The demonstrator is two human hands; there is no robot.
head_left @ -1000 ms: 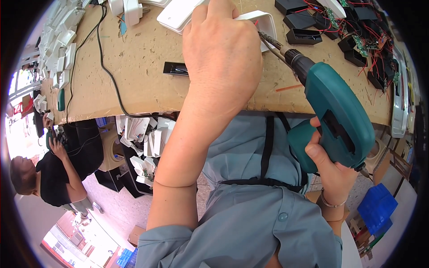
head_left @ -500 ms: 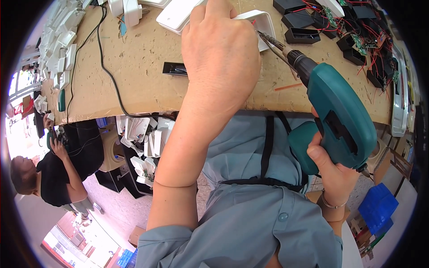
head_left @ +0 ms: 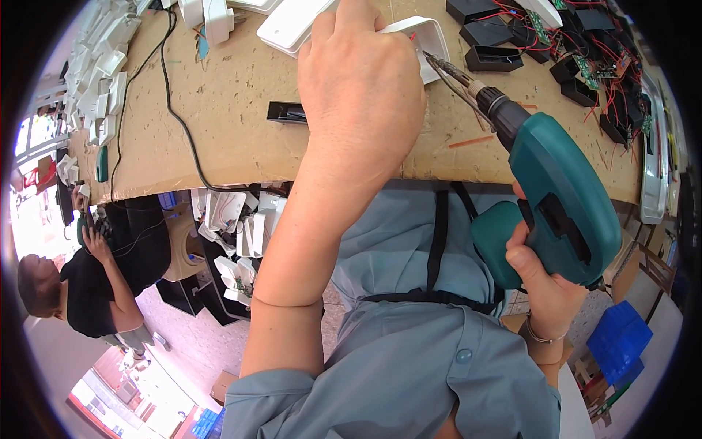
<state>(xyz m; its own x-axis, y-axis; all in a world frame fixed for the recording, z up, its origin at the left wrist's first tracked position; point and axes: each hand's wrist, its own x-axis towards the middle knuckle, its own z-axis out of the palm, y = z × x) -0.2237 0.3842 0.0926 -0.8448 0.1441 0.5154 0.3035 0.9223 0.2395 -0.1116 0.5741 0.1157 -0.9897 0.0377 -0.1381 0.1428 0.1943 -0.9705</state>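
Our R hand (head_left: 548, 282), fingers curled round a green soldering gun (head_left: 567, 175), could slip, tip burning our L hand (head_left: 362, 95) (fingertips hidden, can't tell pinch) or scorching the white plastic housing (head_left: 434, 33).

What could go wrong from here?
The right hand holds the green tool with its tip apparently close to the left hand, so a slip might hurt it. The tip also points into the white casing and could scratch it.
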